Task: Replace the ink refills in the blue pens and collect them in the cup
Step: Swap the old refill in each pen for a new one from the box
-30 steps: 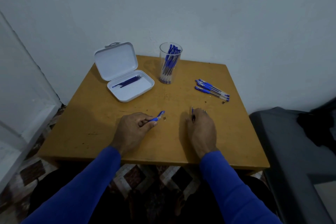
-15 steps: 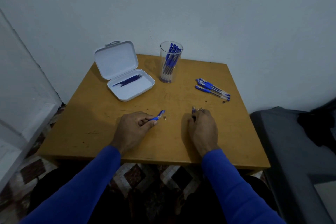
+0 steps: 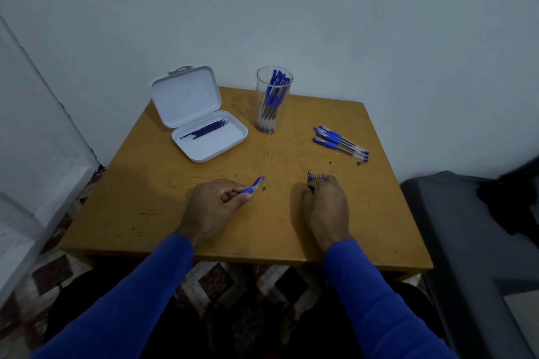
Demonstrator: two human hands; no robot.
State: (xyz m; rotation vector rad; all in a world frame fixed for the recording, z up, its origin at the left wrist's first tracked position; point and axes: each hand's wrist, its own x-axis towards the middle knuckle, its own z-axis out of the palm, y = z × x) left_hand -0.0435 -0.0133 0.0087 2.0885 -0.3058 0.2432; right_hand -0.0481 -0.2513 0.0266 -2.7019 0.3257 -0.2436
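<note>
A: Nearest first?

B: Left hand (image 3: pixel 217 207) resting on the surface (image 3: pixel 163 204), grip closed round a blue pen (image 3: pixel 253 187), thumb and forefinger pinching the barrel. Only the front end showing, pointing away and toward the other hand. Just past that end, a tiny metal tip piece (image 3: pixel 264 188) lying loose.

A: And the right?

B: Right hand (image 3: pixel 326 207) knuckles-up, fingers curled over a bundle of old refills (image 3: pixel 316 175); only their tips poking out beyond the fingers. Grip closed on them, apparently; exact hold hidden under the hand.

A: Farther out?

B: Beyond the left grip and slightly outward, the open white case (image 3: pixel 204 131) with fresh refills (image 3: pixel 205 130) lying along its tray, long axis slanting from near-left to far-right. Straight beyond the gap between the hands, the clear cup (image 3: pixel 274 99), upright, already holding finished pens. Beyond the right grip and outward, a small row of loose pens (image 3: pixel 341 143) lying side by side, axes running from far-inward to near-outward.

A: Deciding relation?

B: Probably case to hands: closer to the left, but that one occupied. Likely a right-hand reach, once rid of the spent bundle.
</note>
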